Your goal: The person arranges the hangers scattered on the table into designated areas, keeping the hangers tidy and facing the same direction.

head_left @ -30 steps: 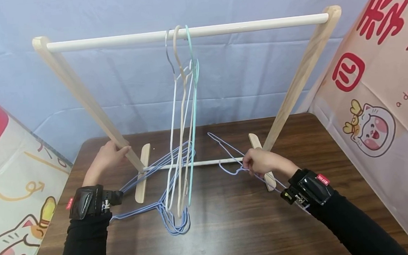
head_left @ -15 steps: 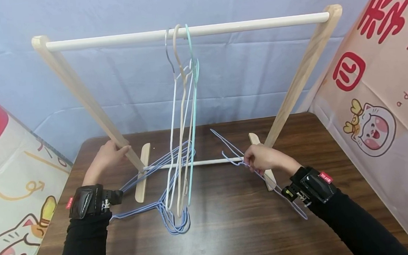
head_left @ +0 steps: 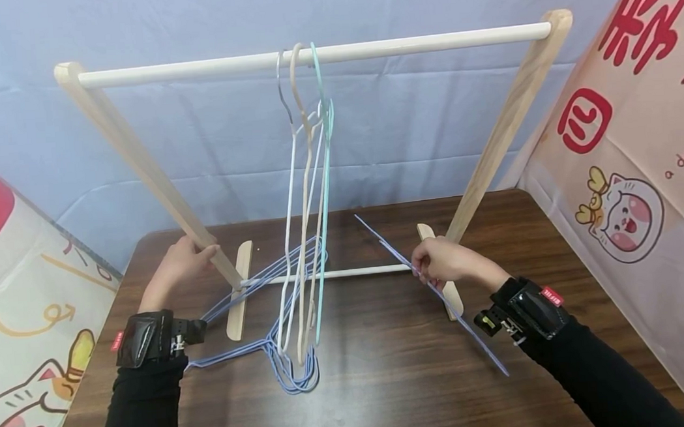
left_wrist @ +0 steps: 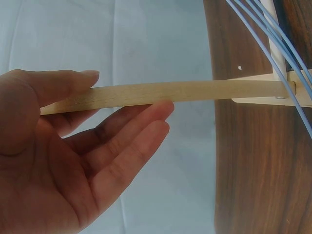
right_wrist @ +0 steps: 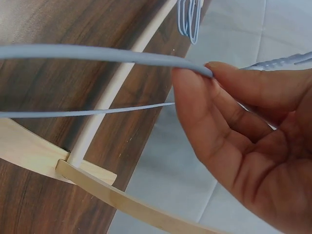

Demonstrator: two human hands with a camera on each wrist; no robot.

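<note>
My left hand [head_left: 181, 269] grips the left wooden post [head_left: 138, 147] of a small clothes rack; the left wrist view shows thumb and fingertips on opposite sides of the wood. Near the right post [head_left: 498, 125], my right hand [head_left: 447, 259] pinches a blue clothes hanger [right_wrist: 97, 52] between thumb and fingers. The head view shows that hanger nearly edge-on, slanting down to the right. From the rack's white rail [head_left: 425, 42] hang a white hanger [head_left: 288, 236], a beige hanger [head_left: 305, 229] and a mint-green hanger [head_left: 325, 221], bunched around the middle.
Several blue hangers [head_left: 294, 387] lie in a pile at the left, overlapping the lower white bar [head_left: 363, 271]. Wooden feet [head_left: 240, 317] support the rack on the brown table [head_left: 364, 382]. A pale blue cloth [head_left: 401, 118] hangs behind, with printed sheets at both sides.
The blue hanger in my right hand has turned from showing its open outline to nearly edge-on. My right hand has shifted slightly right. The left hand stays on the post.
</note>
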